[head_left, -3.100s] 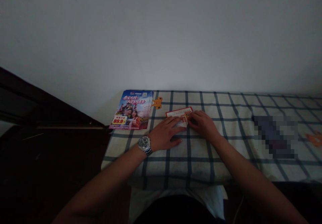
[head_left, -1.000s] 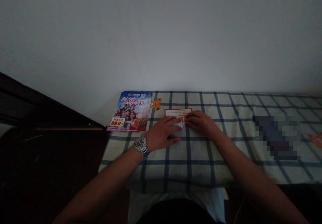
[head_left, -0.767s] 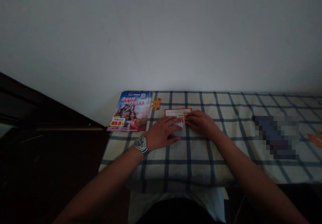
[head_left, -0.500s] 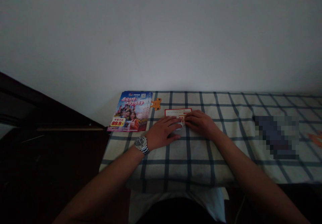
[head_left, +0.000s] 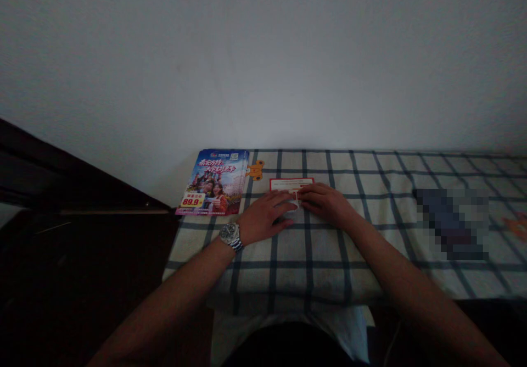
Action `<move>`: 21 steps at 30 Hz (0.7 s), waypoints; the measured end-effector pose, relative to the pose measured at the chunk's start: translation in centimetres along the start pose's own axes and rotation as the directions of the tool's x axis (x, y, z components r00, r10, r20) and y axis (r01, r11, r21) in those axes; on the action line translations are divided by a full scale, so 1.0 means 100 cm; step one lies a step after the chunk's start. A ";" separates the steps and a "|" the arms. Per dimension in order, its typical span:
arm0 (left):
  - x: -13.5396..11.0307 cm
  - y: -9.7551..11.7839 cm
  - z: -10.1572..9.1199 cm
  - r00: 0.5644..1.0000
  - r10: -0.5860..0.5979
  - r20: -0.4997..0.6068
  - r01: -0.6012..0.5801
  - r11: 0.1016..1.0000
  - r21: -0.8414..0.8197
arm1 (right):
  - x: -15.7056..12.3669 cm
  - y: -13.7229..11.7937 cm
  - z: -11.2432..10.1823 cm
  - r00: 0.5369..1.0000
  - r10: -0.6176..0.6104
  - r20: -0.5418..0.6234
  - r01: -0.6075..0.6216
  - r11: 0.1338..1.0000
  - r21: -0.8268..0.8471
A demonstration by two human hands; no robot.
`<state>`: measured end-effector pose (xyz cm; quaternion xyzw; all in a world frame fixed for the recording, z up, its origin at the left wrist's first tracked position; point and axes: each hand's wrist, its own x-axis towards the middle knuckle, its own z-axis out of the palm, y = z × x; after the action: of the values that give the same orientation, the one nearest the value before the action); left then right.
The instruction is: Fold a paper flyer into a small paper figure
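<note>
A small red-bordered paper leaflet (head_left: pixel 291 182) with white panels and print lies on the checked cloth, its near part covered by both hands. Across its left side lies my left hand (head_left: pixel 265 214), fingers stretched out and thumb apart, with a metal wristwatch (head_left: pixel 231 236) on the wrist. My right hand (head_left: pixel 325 203) has its bent fingers pressed together at the leaflet's right side; its thumb is hidden. The fingertips of the two hands nearly meet over the paper.
A stack of colourful flyers (head_left: pixel 214 183) sits at the table's left end, beside an orange bear print (head_left: pixel 256 170). A dark, pixelated object (head_left: pixel 450 224) lies to the right. The white wall (head_left: pixel 288 70) borders the table's far edge.
My right fingers have shifted slightly left and down over the leaflet. My left hand stays nearly in place, and the flyer stack has not moved.
</note>
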<state>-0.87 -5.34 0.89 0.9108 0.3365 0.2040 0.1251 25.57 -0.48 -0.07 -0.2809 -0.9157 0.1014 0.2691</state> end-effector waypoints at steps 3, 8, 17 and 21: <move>0.000 -0.001 0.001 1.000 0.007 -0.007 -0.007 1.000 -0.004 | 0.001 -0.001 0.001 1.000 -0.006 -0.014 0.006 1.000 -0.016; -0.003 -0.004 0.002 1.000 -0.013 -0.023 0.013 1.000 -0.024 | 0.002 -0.001 0.001 1.000 -0.029 -0.001 0.029 0.998 -0.050; -0.004 -0.014 -0.014 0.999 0.035 -0.021 -0.034 0.998 0.053 | 0.003 -0.001 0.000 0.998 -0.059 -0.029 0.058 0.997 -0.046; -0.005 -0.017 -0.018 0.999 0.038 -0.022 -0.036 0.996 0.082 | 0.003 -0.001 0.000 0.997 -0.069 -0.030 0.069 0.997 -0.022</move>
<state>-3.00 -4.19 1.75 0.9187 0.3292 0.2032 0.0799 25.30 -0.36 0.05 -0.2535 -0.9216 0.0780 0.2835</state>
